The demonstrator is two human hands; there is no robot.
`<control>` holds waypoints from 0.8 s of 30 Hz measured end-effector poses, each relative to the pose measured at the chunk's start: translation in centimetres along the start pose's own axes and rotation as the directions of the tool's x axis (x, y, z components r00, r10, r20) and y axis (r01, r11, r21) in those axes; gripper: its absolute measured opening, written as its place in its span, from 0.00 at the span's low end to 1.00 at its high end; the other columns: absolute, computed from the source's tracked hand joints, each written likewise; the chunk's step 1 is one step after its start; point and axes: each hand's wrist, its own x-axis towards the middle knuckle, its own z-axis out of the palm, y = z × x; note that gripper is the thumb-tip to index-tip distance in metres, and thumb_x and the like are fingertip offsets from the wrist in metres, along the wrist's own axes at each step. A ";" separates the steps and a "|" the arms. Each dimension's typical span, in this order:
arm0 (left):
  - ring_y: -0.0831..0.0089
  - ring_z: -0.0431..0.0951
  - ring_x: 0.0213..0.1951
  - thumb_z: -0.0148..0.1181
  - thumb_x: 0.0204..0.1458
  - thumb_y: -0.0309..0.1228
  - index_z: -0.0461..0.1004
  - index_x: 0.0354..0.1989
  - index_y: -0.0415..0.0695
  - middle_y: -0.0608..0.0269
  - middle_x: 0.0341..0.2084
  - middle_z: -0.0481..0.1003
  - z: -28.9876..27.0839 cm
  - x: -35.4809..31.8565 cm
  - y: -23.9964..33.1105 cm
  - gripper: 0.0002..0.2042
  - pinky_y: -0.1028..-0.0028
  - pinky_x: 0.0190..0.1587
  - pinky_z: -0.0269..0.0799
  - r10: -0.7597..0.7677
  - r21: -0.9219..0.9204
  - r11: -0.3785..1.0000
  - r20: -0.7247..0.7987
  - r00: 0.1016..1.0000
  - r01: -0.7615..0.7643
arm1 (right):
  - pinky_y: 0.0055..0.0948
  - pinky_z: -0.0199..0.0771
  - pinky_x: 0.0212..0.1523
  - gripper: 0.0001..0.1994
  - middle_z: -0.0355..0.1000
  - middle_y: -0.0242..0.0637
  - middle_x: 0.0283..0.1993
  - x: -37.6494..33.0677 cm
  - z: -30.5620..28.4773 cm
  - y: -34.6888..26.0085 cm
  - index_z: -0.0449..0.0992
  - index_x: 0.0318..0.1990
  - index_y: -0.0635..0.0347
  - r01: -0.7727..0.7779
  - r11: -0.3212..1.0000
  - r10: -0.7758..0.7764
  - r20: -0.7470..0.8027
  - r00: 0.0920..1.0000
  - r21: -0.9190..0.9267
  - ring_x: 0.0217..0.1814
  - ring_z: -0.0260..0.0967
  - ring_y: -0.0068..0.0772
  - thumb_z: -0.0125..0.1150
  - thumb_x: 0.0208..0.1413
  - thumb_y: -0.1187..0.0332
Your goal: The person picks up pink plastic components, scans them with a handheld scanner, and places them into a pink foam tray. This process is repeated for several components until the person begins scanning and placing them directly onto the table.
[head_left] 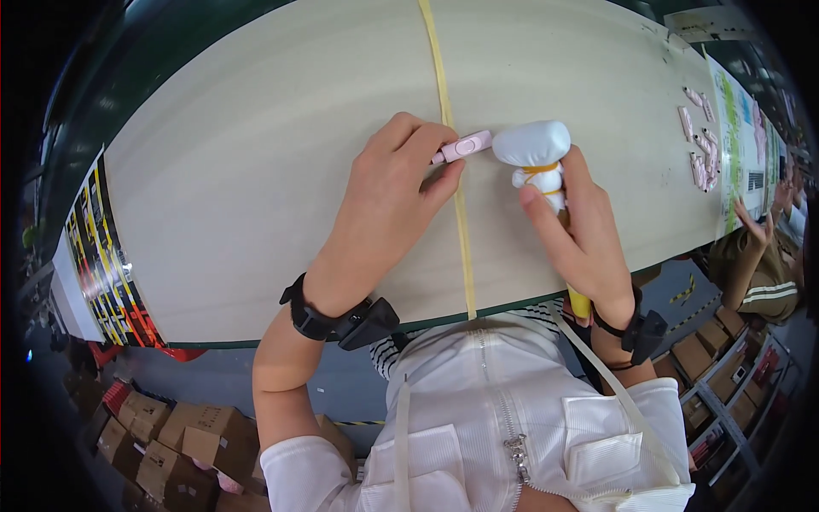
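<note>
The left hand [388, 200] pinches a small pink device [462, 147] on the pale worktop [256, 154]. The right hand [576, 235] grips a cloth-wrapped stick [536, 154], its white tip touching the device

A yellow tape strip [452, 171] crosses the pale table [256, 171], pink parts [701, 145] lie far right, and cardboard boxes [183, 444] sit below.

the table [256, 171] fills the middle, with a tape strip [452, 171] running on it from 12 o'clock down to 6 o'clock. the left hand [388, 200] lies on the table just left of the strip, holding a small device [465, 146] that crosses it. the right hand [580, 235] is at 3 o'clock of the strip, gripping a wrapped tool [536, 158] whose head touches the device. more small devices [701, 145] lie at 2 o'clock. cardboard boxes [183, 444] stand below the table at 8 o'clock.
</note>
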 end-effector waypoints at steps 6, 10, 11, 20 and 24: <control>0.57 0.79 0.37 0.69 0.51 0.20 0.79 0.43 0.40 0.55 0.37 0.77 -0.4 -0.5 -0.9 0.11 0.65 0.40 0.76 0.032 0.101 0.994 -0.023 0.999 -0.030 | 0.43 0.72 0.29 0.17 0.74 0.51 0.28 1.0 0.3 0.2 0.62 0.52 0.66 -0.023 0.995 0.020 -0.030 0.999 -0.100 0.28 0.76 0.54 0.57 0.66 0.62; 0.59 0.77 0.36 0.68 0.52 0.19 0.79 0.43 0.39 0.55 0.36 0.77 -0.1 -0.2 -0.4 0.10 0.67 0.41 0.75 0.099 0.165 0.981 0.018 0.995 -0.101 | 0.46 0.70 0.27 0.20 0.72 0.52 0.24 1.3 -0.6 2.8 0.62 0.51 0.66 -0.020 0.999 0.024 -0.141 0.990 0.032 0.27 0.75 0.56 0.58 0.65 0.59; 0.61 0.76 0.36 0.67 0.52 0.19 0.79 0.43 0.38 0.55 0.35 0.76 -0.3 -0.2 -0.6 0.10 0.68 0.40 0.74 0.134 0.168 0.976 0.014 0.991 -0.135 | 0.47 0.70 0.28 0.19 0.72 0.51 0.25 1.4 -0.5 3.3 0.63 0.51 0.65 0.014 0.998 -0.002 -0.186 0.982 0.064 0.27 0.74 0.57 0.59 0.64 0.59; 0.60 0.78 0.31 0.72 0.55 0.29 0.84 0.39 0.38 0.52 0.32 0.80 -3.2 -3.9 -1.0 0.08 0.66 0.37 0.77 0.201 0.311 0.936 -0.086 0.976 -0.166 | 0.52 0.72 0.38 0.18 0.75 0.51 0.33 2.9 1.2 6.5 0.69 0.48 0.62 0.157 0.982 -0.103 -0.388 0.916 0.109 0.37 0.74 0.60 0.61 0.56 0.61; 0.61 0.79 0.31 0.72 0.55 0.28 0.84 0.39 0.38 0.52 0.32 0.80 -0.7 -1.6 -1.0 0.08 0.67 0.36 0.77 0.274 0.215 0.943 -0.071 0.959 -0.254 | 0.54 0.72 0.38 0.19 0.76 0.53 0.33 2.9 1.3 5.5 0.70 0.45 0.66 0.119 0.985 -0.067 -0.367 0.928 0.122 0.37 0.75 0.62 0.62 0.54 0.59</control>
